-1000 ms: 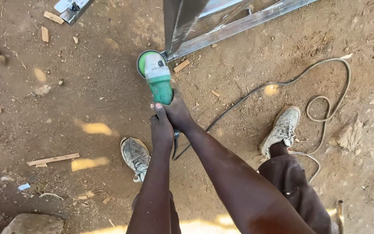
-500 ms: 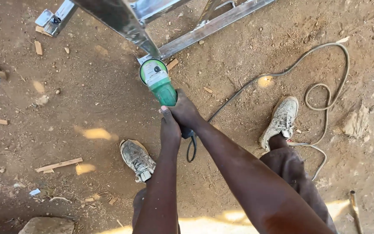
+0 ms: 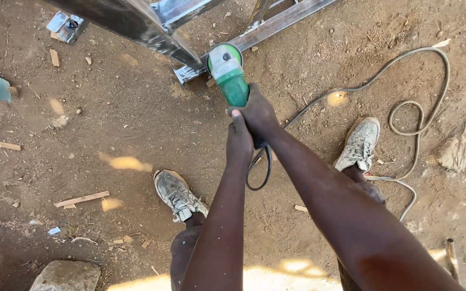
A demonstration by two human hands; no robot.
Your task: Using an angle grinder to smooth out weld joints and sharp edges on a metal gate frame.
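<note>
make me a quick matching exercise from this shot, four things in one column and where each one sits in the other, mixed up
Things:
1. grinder
2. cable
3. stone
4. wood strip

Places:
a. bottom left corner of the dirt
b. gripped in both hands, at the metal frame
c. looped on the ground by the right shoe
d. lying left of the left shoe

Pairs: 1-b, 2-c, 3-a, 4-d

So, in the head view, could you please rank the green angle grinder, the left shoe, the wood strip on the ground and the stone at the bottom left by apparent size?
1. Stone, partly cut off by the frame
2. Green angle grinder and left shoe: too alike to rank, and the hands hide part of the grinder
3. Wood strip
</note>
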